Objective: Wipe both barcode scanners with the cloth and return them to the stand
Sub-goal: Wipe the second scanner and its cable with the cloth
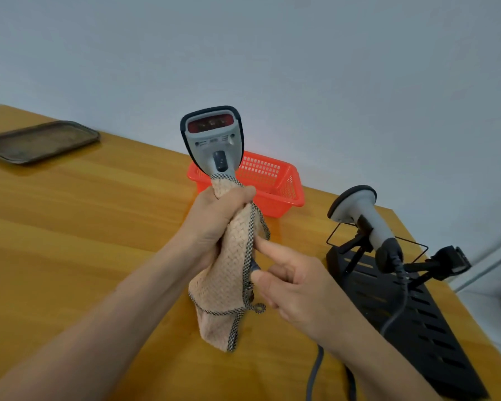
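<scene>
The left hand [217, 224] is closed in a fist around a beige waffle-weave cloth with a black-and-white checked hem [229, 285], which is wrapped round the handle of a grey handheld barcode scanner with a black rim and a red window [213, 137]. This scanner is held upright above the middle of a yellow wooden table [70, 227], its head at 12 o'clock from the fist and its window turned toward the camera; the loose cloth hangs down at 6 o'clock. At 4 o'clock from the fist, the right hand [295, 285] is seen with forefinger and thumb stretched to the hem, on either side of a dark grey part at the handle's butt. Whether that part is pinched cannot be told; the other fingers are curled. A grey cable [315, 371] is seen at 5 o'clock, near the lower edge. At 3 o'clock, a second grey and black barcode scanner [359, 215] is cradled, tilted, on a black slotted metal stand [402, 314]. An orange-red plastic lattice basket [272, 180] is placed at 1 o'clock, behind the held scanner. A dark rectangular metal tray [38, 141] lies at 10 o'clock.
</scene>
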